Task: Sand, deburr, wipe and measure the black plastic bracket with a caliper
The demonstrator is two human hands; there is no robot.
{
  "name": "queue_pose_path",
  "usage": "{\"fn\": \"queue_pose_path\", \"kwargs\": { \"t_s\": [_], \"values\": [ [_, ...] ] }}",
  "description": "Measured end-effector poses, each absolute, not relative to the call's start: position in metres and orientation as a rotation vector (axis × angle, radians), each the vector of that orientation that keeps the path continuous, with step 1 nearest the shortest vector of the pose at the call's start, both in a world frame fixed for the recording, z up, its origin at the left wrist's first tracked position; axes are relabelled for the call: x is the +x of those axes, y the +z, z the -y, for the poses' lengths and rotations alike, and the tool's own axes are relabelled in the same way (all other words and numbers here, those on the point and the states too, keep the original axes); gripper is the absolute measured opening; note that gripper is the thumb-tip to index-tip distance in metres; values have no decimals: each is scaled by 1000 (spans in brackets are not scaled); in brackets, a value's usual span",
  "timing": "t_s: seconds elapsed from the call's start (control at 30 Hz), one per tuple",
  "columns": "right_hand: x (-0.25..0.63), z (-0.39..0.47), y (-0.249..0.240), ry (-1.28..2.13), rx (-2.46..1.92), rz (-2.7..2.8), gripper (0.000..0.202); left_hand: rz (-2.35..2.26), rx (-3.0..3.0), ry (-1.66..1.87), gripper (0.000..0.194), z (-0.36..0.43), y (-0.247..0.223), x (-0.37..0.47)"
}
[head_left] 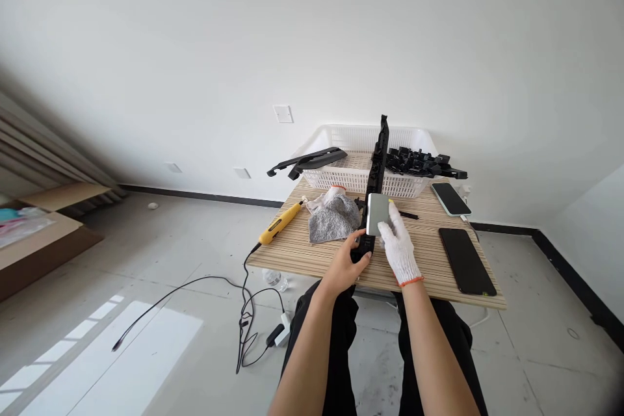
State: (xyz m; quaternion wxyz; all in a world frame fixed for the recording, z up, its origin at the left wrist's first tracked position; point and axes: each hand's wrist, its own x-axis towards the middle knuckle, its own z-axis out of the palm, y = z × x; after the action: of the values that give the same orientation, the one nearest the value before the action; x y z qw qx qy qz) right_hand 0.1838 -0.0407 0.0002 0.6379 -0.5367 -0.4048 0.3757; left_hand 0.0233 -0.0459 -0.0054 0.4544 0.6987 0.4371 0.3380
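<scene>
My left hand [344, 266], bare, grips the near end of a long black plastic trim strip [377, 166]. The strip points away from me and its far end rises in front of the basket. In a white knitted glove, my right hand [400, 248] holds a silver-grey rectangular block [377, 213] over the strip's near part. The block hides that stretch of the strip, so I cannot tell whether the two touch. A grey cloth [335, 218] lies left of the strip, beside another white glove [322, 199].
A white plastic basket [341, 179] at the table's back holds black trim pieces [319, 159] and a pile of black parts [419, 162]. A yellow corded tool [281, 223] lies left. Two phones [451, 199] [467, 261] lie right. Cables [244, 312] trail over the floor.
</scene>
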Motion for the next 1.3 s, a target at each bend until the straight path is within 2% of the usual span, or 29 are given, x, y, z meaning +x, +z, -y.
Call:
{"fn": "queue_pose_path", "kwargs": {
  "t_s": [0.4,0.77,1.3],
  "values": [
    [180,43,11,945,-1231,817,57,-1076,1709,847,57,45,-6,24],
    [185,31,-2,1179,-1123,698,34,-1074,1715,860,56,44,-9,23],
    [185,32,-1,1122,-1116,656,38,-1048,1690,861,55,44,-8,24]
  ]
}}
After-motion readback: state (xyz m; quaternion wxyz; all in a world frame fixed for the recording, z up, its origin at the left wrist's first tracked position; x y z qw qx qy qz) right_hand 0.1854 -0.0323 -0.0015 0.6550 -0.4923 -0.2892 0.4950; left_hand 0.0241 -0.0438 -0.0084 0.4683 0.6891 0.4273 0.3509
